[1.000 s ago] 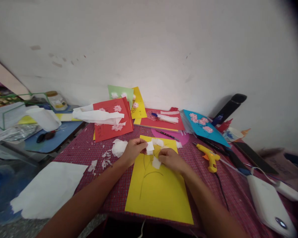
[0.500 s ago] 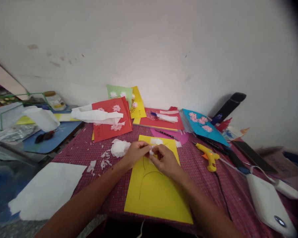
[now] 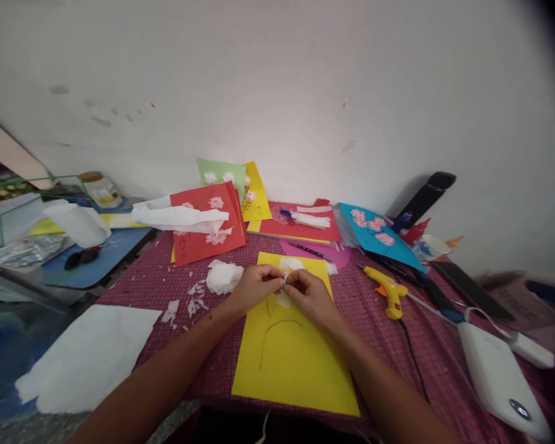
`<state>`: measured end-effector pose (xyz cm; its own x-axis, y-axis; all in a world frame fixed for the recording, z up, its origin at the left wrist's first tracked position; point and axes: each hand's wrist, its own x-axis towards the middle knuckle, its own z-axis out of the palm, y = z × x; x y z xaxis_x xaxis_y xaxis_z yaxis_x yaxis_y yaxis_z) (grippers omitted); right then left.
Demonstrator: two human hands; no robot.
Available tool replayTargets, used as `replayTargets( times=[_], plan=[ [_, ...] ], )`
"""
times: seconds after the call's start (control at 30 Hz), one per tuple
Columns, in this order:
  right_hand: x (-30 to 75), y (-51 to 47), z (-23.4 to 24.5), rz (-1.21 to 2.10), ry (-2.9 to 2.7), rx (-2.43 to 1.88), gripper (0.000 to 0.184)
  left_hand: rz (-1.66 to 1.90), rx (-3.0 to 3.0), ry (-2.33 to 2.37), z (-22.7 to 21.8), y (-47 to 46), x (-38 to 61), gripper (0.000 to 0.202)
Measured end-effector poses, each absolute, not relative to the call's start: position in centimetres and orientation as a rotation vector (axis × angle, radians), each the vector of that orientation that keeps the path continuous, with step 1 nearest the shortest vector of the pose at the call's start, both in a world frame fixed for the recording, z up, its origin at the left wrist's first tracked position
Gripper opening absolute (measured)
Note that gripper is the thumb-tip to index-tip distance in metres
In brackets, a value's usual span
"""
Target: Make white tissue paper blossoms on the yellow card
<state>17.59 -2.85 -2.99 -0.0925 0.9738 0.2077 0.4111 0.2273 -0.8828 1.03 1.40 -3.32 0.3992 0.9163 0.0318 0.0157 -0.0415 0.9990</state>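
My left hand (image 3: 254, 288) and my right hand (image 3: 308, 295) meet fingertip to fingertip over the top of a yellow paper sheet (image 3: 292, 357) with curved pencil lines on it. Both pinch the same small piece of white tissue (image 3: 285, 281). Another white tissue scrap (image 3: 283, 300) lies on the sheet just below the fingers, and a few more rest at its far edge (image 3: 290, 263). A crumpled wad of white tissue (image 3: 224, 276) sits to the left of my left hand.
The table has a red checked cloth (image 3: 166, 277). A yellow glue gun (image 3: 387, 291) lies right of the sheet, with a white box (image 3: 499, 379) beyond. Red (image 3: 208, 222), blue (image 3: 374, 231) and other flower cards line the wall. White paper (image 3: 90, 354) lies at left.
My right hand has moved left off the sheet to meet the left hand. The tissue square that the left hand held open is now pinched small between both hands.
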Motion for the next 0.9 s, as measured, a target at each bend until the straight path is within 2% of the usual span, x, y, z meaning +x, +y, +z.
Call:
replayTargets(
  times=[0.3, 0.47, 0.9],
  plan=[
    [17.65, -2.57, -3.24, 0.766, -1.675, -1.323, 0.014, 0.916, 1.447, 0.901, -3.13, 1.45, 0.94, 0.018],
    [17.84, -2.48, -3.18, 0.760, -1.670, -1.319, 0.017, 0.896, 1.410, 0.875, -3.47, 1.51, 0.85, 0.025],
    [18.17, -2.35, -2.99, 0.954, -1.511, -1.319, 0.017, 0.927, 1.425, 0.917, -3.44, 1.76, 0.70, 0.016]
  ],
)
